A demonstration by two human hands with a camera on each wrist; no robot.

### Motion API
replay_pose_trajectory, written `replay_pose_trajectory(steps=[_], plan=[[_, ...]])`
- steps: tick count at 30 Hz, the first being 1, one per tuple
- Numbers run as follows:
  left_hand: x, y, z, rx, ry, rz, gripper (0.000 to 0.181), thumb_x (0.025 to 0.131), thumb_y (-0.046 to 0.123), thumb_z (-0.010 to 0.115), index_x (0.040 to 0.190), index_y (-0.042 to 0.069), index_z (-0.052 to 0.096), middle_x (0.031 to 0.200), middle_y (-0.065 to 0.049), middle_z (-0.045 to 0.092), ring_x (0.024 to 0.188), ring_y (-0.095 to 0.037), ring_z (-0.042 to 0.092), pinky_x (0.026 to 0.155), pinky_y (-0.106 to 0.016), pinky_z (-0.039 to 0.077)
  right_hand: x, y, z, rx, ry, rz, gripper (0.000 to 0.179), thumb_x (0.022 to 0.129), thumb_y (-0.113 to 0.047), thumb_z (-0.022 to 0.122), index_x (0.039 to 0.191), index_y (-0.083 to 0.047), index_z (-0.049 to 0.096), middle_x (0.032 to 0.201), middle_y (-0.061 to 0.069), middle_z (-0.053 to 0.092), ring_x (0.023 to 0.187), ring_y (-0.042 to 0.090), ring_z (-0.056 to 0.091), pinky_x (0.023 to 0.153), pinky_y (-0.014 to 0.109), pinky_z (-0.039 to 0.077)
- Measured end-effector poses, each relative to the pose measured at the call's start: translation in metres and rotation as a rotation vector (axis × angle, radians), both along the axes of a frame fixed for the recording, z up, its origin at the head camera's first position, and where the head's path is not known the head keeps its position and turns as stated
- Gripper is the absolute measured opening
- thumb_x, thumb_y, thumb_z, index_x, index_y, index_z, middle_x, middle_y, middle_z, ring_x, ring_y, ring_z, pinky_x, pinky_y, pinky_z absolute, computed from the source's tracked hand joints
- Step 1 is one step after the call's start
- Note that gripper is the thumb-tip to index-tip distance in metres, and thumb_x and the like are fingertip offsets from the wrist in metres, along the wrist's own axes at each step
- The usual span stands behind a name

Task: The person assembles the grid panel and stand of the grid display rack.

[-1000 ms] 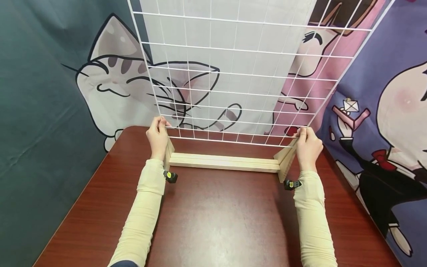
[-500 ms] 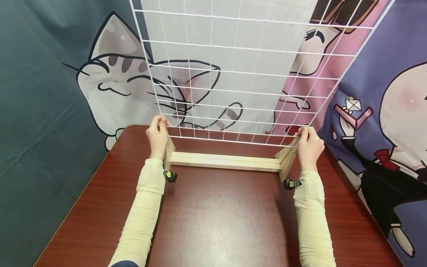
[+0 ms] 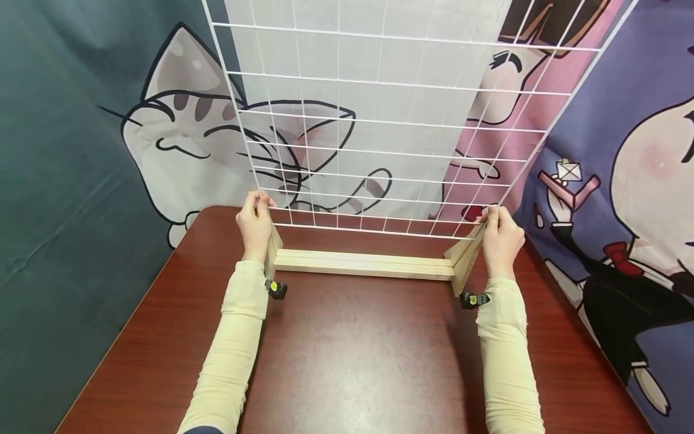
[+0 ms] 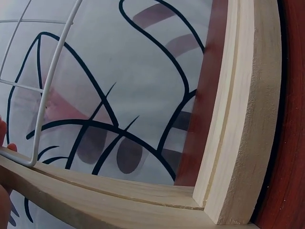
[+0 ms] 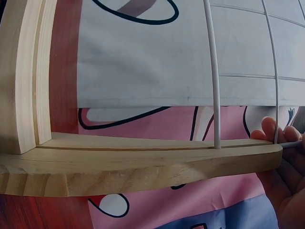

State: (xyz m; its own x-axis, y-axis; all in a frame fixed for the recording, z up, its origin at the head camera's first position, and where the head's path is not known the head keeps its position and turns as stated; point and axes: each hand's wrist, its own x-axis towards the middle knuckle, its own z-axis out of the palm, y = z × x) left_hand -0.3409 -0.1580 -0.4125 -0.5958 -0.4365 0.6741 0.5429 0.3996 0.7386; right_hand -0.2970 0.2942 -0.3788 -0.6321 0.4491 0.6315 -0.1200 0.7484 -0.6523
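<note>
A white wire grid panel (image 3: 239, 111) stands above a pale wooden stand with a grooved crossbar (image 3: 363, 265). My left hand (image 3: 255, 224) grips the panel's lower left corner together with the top of the left wooden side piece (image 3: 273, 246). On the other side, my right hand (image 3: 501, 241) holds the lower right edge at the top of the right side piece (image 3: 467, 256). In the left wrist view, the rounded corner of the grid (image 4: 43, 102) sits at the side piece's groove. In the right wrist view, its bottom wire (image 5: 212, 71) meets the groove, with my fingers (image 5: 268, 128) behind the wood.
The stand rests on a reddish-brown table (image 3: 347, 361). A cloth backdrop (image 3: 59, 181) with cartoon figures hangs close behind the table and along both sides. Each wrist carries a small black camera (image 3: 276, 289).
</note>
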Motion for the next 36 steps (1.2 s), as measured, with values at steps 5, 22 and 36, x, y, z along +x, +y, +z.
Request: replay_pose_trajectory(steps=[5,22,36], plan=[[-0.001,0.004,0.000,0.045,0.016,0.009,0.021,0.095,0.011,0.059,0.087,-0.008,0.062,0.073,-0.024,0.067,0.061,0.012,0.047,0.060,-0.009,0.033,0.000,0.002,-0.001,-0.004,0.007,0.016,0.042,0.100,-0.038,0.048,0.089,-0.004,0.069,0.088,0.018,0.073,0.089,0.045,0.063,0.078,0.052,0.038],[0.004,0.005,0.005,0.043,0.027,0.003,0.024,0.096,0.014,0.058,0.087,-0.008,0.062,0.073,-0.024,0.066,0.062,0.014,0.048,0.061,-0.009,0.034,0.003,0.001,0.008,-0.092,-0.060,0.034,0.048,0.100,-0.043,0.043,0.082,-0.007,0.070,0.074,-0.014,0.073,0.072,-0.007,0.060,0.071,0.021,0.036],[0.022,0.017,0.023,0.055,0.026,0.010,0.021,0.096,0.005,0.056,0.087,-0.013,0.060,0.074,-0.030,0.064,0.061,0.013,0.044,0.060,-0.009,0.030,0.001,0.001,0.006,-0.185,-0.036,0.039,0.043,0.096,-0.042,0.048,0.069,-0.017,0.069,0.072,-0.008,0.075,0.064,-0.020,0.051,0.065,0.013,0.032]])
